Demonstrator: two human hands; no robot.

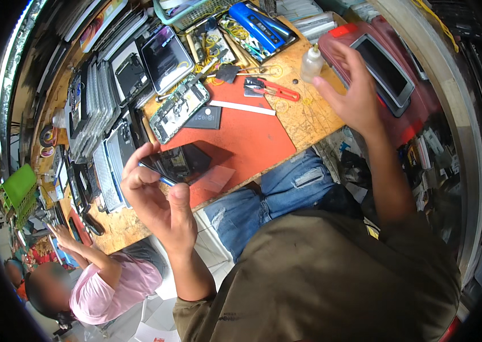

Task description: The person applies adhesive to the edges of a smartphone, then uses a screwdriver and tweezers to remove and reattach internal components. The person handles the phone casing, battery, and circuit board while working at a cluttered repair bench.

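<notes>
My left hand [158, 208] grips a dark phone [178, 159] by its edges above an orange mat [258, 142]; a clear sheet [217, 179] shows beneath the phone's right end. My right hand [352, 97] has its fingers apart, just right of a small translucent bottle [311, 66]; I cannot tell if it touches it. An opened phone with exposed board [178, 105], a black battery [204, 118], a white strip [243, 107] and a red-handled cutter [278, 91] lie farther back on the mat and bench.
Stacked devices [87, 108], loose electronics and a blue case [258, 29] crowd the wooden bench [309, 119]. A maroon case [412, 102] with a tablet sits at right, a green basket [18, 191] at far left. A pink-shirted person [115, 288] works at lower left.
</notes>
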